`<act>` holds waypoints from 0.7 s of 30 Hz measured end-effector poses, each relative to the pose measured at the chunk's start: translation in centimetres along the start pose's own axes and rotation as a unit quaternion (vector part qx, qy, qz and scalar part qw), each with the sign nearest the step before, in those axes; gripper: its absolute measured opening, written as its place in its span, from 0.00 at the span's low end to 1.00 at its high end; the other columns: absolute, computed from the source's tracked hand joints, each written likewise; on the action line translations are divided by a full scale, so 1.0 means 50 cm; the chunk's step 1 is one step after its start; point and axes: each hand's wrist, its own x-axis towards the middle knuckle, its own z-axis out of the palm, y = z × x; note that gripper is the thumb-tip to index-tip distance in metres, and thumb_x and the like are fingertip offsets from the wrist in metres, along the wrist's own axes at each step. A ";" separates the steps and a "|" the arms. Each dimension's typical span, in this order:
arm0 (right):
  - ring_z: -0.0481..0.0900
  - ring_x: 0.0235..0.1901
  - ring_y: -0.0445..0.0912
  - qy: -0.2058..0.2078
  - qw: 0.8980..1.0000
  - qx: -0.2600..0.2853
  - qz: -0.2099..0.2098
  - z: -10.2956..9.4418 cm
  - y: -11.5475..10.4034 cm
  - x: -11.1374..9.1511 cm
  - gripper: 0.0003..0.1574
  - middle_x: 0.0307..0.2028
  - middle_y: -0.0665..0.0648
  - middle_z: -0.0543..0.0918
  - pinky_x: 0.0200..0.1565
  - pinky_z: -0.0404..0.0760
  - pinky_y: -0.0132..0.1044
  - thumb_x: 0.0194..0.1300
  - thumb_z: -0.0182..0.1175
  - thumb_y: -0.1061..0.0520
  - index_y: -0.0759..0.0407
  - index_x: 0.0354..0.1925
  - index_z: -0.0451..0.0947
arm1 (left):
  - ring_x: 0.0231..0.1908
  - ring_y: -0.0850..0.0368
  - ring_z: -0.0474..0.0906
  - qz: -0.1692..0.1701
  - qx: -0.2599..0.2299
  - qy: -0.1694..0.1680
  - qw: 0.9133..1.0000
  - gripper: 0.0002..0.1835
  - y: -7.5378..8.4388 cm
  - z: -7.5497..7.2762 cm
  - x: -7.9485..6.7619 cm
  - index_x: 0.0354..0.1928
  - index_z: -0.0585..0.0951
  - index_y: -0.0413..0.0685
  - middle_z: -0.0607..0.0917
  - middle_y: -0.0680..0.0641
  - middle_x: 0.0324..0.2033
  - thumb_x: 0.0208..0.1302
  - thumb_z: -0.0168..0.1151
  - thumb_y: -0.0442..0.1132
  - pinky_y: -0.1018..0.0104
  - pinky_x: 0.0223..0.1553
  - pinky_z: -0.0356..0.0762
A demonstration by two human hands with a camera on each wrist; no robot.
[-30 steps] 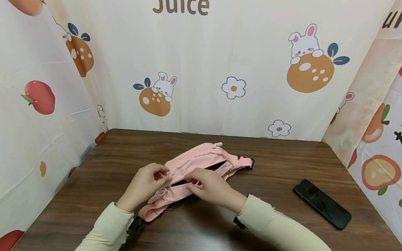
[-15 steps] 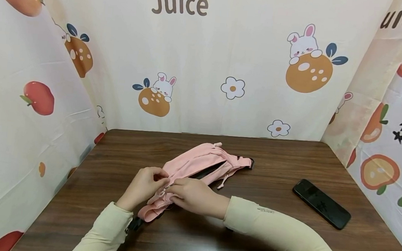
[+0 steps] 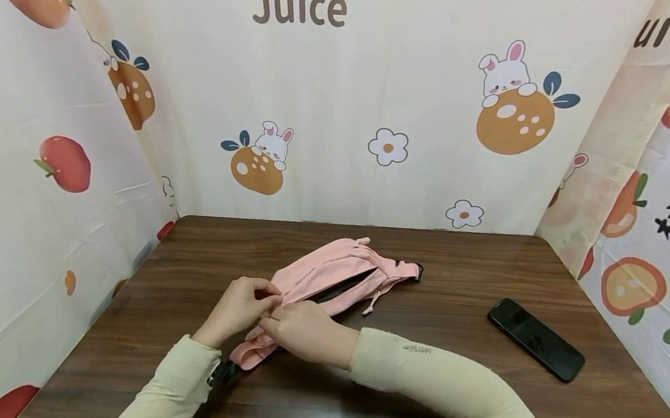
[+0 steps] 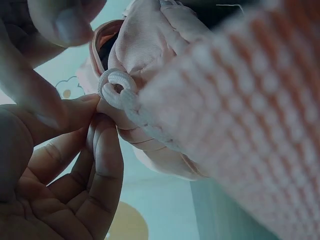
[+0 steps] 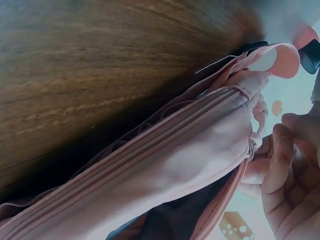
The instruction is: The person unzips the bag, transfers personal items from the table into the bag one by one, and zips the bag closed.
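A pink waist bag (image 3: 330, 268) lies slantwise on the table, its long zip slit showing a dark inside. At its near-left end my left hand (image 3: 238, 310) pinches the fabric edge. My right hand (image 3: 304, 331) has its fingers curled at that same end, close beside the left fingertips, pinching at the zipper pull; its grip is partly hidden. A pale cord loop of the pull (image 4: 117, 89) stands right by pinching fingertips in the left wrist view. The right wrist view shows the zip's slider (image 5: 251, 149) at the slit's end and a zipped front pocket (image 5: 135, 157).
A black phone (image 3: 536, 340) lies on the brown wooden table (image 3: 445, 388) to the right. A second cord pull (image 3: 371, 304) hangs from the bag's near side. A pink strap loop (image 3: 249, 354) sticks out by the left wrist. Printed curtains (image 3: 344, 91) stand behind and at both sides.
My right hand has let go of the slit's edge and moved left along the bag to its near-left end. The slit looks narrower. My left hand has hardly moved.
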 end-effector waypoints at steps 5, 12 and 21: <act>0.79 0.28 0.35 -0.038 0.999 0.002 0.010 0.010 -0.005 0.005 0.05 0.30 0.39 0.82 0.26 0.74 0.29 0.60 0.63 0.51 0.43 0.37 0.79 | 0.26 0.62 0.75 0.000 0.000 0.003 1.000 0.03 -0.001 0.001 0.001 0.31 0.87 0.46 0.87 0.52 0.27 0.59 0.68 0.37 0.70 0.28 0.72; 0.80 0.28 0.36 -0.075 0.997 -0.001 0.032 0.022 -0.008 0.010 0.06 0.31 0.40 0.83 0.25 0.75 0.30 0.58 0.64 0.53 0.43 0.36 0.79 | 0.27 0.62 0.76 -0.002 -0.003 0.006 1.000 0.03 -0.001 0.003 0.000 0.31 0.87 0.46 0.88 0.51 0.28 0.58 0.69 0.37 0.70 0.30 0.73; 0.81 0.31 0.36 -0.079 0.996 -0.004 0.041 0.027 -0.011 0.013 0.04 0.33 0.40 0.85 0.28 0.77 0.30 0.60 0.62 0.52 0.43 0.36 0.81 | 0.27 0.62 0.76 -0.004 0.002 0.007 1.000 0.02 0.001 0.003 -0.001 0.31 0.87 0.47 0.88 0.52 0.28 0.58 0.68 0.37 0.70 0.29 0.72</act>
